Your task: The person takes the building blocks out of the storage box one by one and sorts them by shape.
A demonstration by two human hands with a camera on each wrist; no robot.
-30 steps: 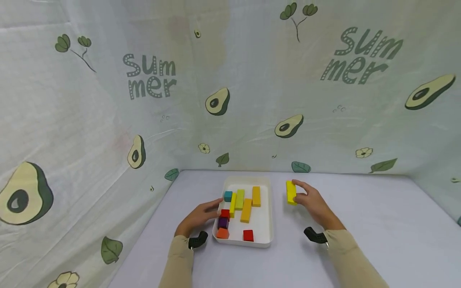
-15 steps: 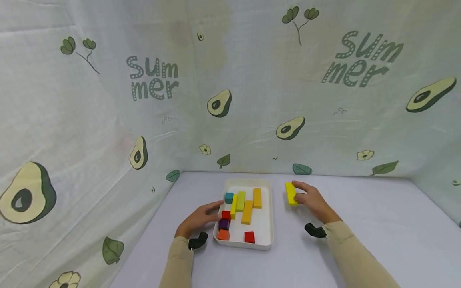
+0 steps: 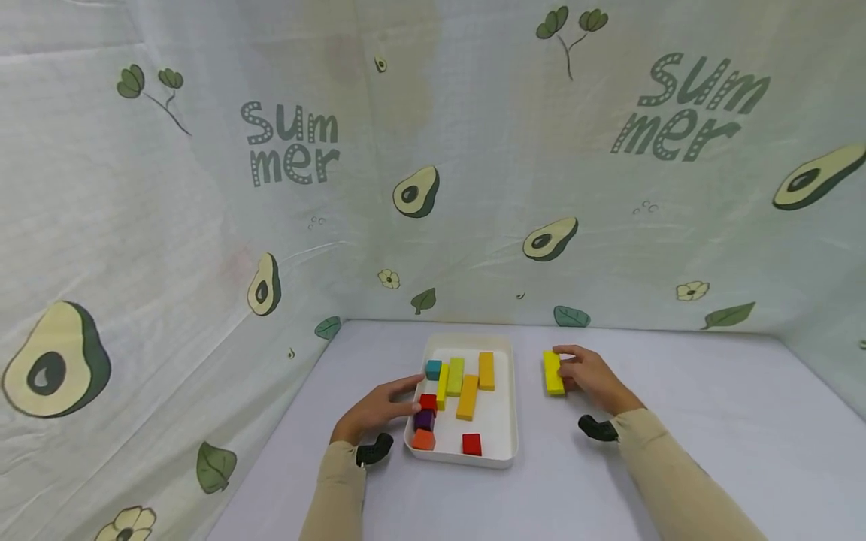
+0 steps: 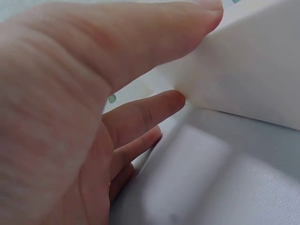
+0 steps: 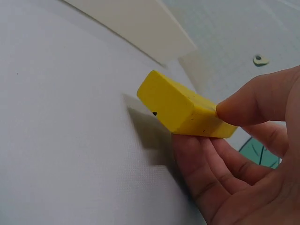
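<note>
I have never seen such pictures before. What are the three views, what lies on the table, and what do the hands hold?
There is no machine here: a person works with two bare hands. The wide picture comes from a camera on the head, looking down at a pale table with printed cloth walls around it. The two close pictures come from small cameras on the wrists.

On the table stands a white tray with coloured wooden blocks in it: long yellow, green and orange ones, and small red, purple, teal and orange cubes.

The left hand touches the tray's left wall with thumb and fingers. The right hand, beside the tray, pinches a long yellow block; the right wrist view shows one end raised off the table.
</note>
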